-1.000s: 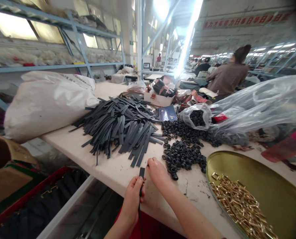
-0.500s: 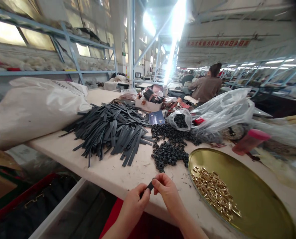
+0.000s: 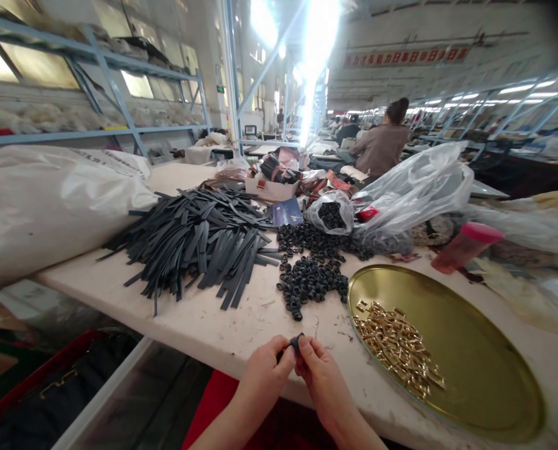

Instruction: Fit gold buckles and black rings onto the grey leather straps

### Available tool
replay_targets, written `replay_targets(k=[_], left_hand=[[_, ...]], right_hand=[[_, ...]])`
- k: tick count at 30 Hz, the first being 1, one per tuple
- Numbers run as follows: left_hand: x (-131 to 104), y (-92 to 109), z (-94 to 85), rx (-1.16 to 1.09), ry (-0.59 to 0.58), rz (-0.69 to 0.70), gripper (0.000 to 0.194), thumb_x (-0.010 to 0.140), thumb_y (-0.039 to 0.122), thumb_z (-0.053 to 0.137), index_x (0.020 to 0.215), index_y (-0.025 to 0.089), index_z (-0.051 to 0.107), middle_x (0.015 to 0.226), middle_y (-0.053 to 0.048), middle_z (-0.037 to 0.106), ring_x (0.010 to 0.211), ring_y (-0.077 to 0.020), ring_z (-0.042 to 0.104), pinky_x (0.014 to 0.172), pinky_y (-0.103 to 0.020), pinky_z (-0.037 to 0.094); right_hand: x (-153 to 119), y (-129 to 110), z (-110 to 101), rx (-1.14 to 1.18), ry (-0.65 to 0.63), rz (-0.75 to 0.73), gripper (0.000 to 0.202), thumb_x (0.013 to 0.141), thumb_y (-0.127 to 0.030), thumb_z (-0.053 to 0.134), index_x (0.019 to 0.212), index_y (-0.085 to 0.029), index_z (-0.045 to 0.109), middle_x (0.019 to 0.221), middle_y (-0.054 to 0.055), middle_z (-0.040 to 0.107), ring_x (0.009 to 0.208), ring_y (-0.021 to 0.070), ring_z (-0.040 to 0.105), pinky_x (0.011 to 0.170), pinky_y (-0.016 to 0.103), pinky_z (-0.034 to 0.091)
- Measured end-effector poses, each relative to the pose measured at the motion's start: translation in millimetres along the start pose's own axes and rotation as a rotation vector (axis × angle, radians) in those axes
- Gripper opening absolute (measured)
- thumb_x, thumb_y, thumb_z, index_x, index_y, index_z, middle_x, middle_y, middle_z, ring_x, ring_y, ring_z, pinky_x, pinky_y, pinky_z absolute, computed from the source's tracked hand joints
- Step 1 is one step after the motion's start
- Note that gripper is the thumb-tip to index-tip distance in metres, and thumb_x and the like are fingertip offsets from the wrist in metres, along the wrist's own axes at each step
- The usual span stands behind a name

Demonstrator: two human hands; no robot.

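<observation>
The strap [image 3: 297, 342] is curving, left hand [image 3: 266, 367] and right hand [image 3: 323, 370] pinching it. Black rings [image 3: 313, 281] are lying farther away.

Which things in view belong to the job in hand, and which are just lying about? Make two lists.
Job: black piece, held by left hand and right hand; probably strip pile, black loops, gold fittings.

Lying about, apparently: white sack, pink-lidded bottle, blue card.

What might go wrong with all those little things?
The black strip pinched between the left hand and right hand might slip. The gold-coloured buckles lie loose on a golden tray, so a bump might spill them. The small black loops lie heaped on the table, so some might scatter.
</observation>
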State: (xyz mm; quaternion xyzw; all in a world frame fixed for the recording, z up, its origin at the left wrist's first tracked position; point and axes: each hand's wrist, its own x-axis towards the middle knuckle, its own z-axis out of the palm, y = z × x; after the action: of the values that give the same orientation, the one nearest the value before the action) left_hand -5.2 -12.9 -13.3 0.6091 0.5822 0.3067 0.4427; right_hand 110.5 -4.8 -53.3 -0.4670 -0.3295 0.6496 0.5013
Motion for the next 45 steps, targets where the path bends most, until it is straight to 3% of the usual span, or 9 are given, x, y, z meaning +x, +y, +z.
replay_targets(k=[2, 5, 13, 20, 29, 33, 37, 43, 45], left_hand=[[0.6, -1.0, -0.9, -0.06, -0.044, 0.009, 0.011, 0.078, 0.023, 0.042, 0.078, 0.018, 0.052, 0.065, 0.002, 0.054, 0.062, -0.0126, 0.048, 0.058, -0.022, 0.034], [1.5, -3.3, -2.3, -0.158, -0.075, -0.034, 0.028, 0.074, 0.013, 0.041, 0.1, 0.019, 0.044, 0.067, 0.003, 0.057, 0.056, -0.0105, 0.047, 0.054, -0.021, 0.035], [7.2, -11.6, 0.3, -0.365, -0.069, -0.146, 0.013, 0.076, 0.022, 0.044, 0.082, 0.021, 0.033, 0.06, 0.005, 0.055, 0.048, -0.0089, 0.047, 0.045, -0.019, 0.035], [-0.4, -1.9, -5.1, -0.132, -0.08, -0.173, 0.016, 0.075, 0.029, 0.05, 0.072, 0.021, 0.038, 0.057, 0.006, 0.05, 0.052, -0.01, 0.049, 0.047, -0.019, 0.035], [-15.8, 0.6, -10.0, 0.158, -0.054, -0.152, 0.013, 0.073, 0.031, 0.052, 0.072, 0.018, 0.052, 0.063, 0.003, 0.057, 0.061, -0.0134, 0.051, 0.053, -0.022, 0.033], [-23.9, -1.6, -7.0, -0.004, -0.1, -0.114, 0.014, 0.072, 0.029, 0.056, 0.074, 0.016, 0.057, 0.067, 0.001, 0.06, 0.064, -0.0135, 0.052, 0.056, -0.021, 0.036], [-30.2, 3.0, -5.3, -0.278, -0.156, -0.127, 0.026, 0.072, 0.037, 0.057, 0.081, 0.012, 0.057, 0.065, 0.0, 0.059, 0.053, -0.01, 0.049, 0.05, -0.021, 0.036], [-38.1, 8.5, -7.2, -0.567, -0.246, -0.14, 0.033, 0.071, 0.037, 0.06, 0.088, 0.009, 0.057, 0.072, -0.002, 0.059, 0.053, -0.0076, 0.051, 0.054, -0.021, 0.039], [-40.7, 7.1, -7.3, -0.597, -0.274, -0.171, 0.03, 0.071, 0.032, 0.06, 0.091, 0.01, 0.057, 0.075, -0.002, 0.059, 0.057, -0.0084, 0.053, 0.057, -0.021, 0.041]], right_hand=[[1.6, 0.2, -3.3, -0.052, 0.05, -0.014, 0.033, 0.069, -0.051, 0.061, 0.065, -0.018, 0.056, 0.051, -0.005, 0.045, 0.048, 0.0107, 0.039, 0.049, 0.024, 0.033], [4.0, -2.8, -8.0, -0.128, 0.06, -0.027, 0.033, 0.071, -0.051, 0.059, 0.066, -0.018, 0.055, 0.05, -0.006, 0.043, 0.048, 0.0108, 0.038, 0.05, 0.024, 0.032], [-6.1, -6.1, -13.1, -0.104, -0.044, -0.086, 0.043, 0.081, -0.056, 0.041, 0.069, -0.017, 0.057, 0.059, -0.001, 0.052, 0.059, 0.0133, 0.045, 0.059, 0.026, 0.036], [-13.7, -18.7, -11.3, 0.329, -0.357, 0.374, 0.027, 0.071, -0.037, 0.066, 0.088, -0.017, 0.06, 0.066, -0.002, 0.055, 0.056, 0.008, 0.046, 0.052, 0.019, 0.035], [-29.5, -6.1, -11.2, 0.535, -0.408, 0.478, 0.017, 0.072, -0.026, 0.068, 0.082, -0.017, 0.058, 0.075, -0.001, 0.06, 0.065, 0.008, 0.055, 0.055, 0.017, 0.039], [-35.2, -2.2, -9.7, 0.559, -0.379, 0.411, 0.026, 0.061, -0.025, 0.076, 0.069, -0.017, 0.053, 0.07, -0.003, 0.059, 0.064, 0.0078, 0.055, 0.057, 0.017, 0.04], [-38.9, -8.4, -6.5, 0.413, -0.323, 0.232, 0.025, 0.067, -0.031, 0.071, 0.069, -0.017, 0.05, 0.067, -0.002, 0.057, 0.065, 0.011, 0.054, 0.058, 0.022, 0.042], [-39.4, -10.0, -11.6, -0.149, -0.069, -0.059, 0.027, 0.07, -0.038, 0.062, 0.082, -0.021, 0.045, 0.059, -0.007, 0.047, 0.05, 0.0106, 0.048, 0.048, 0.023, 0.039], [-41.3, -12.1, -16.6, -0.409, -0.077, -0.167, 0.021, 0.074, -0.035, 0.057, 0.085, -0.021, 0.046, 0.058, -0.007, 0.047, 0.05, 0.0112, 0.047, 0.048, 0.023, 0.037]])
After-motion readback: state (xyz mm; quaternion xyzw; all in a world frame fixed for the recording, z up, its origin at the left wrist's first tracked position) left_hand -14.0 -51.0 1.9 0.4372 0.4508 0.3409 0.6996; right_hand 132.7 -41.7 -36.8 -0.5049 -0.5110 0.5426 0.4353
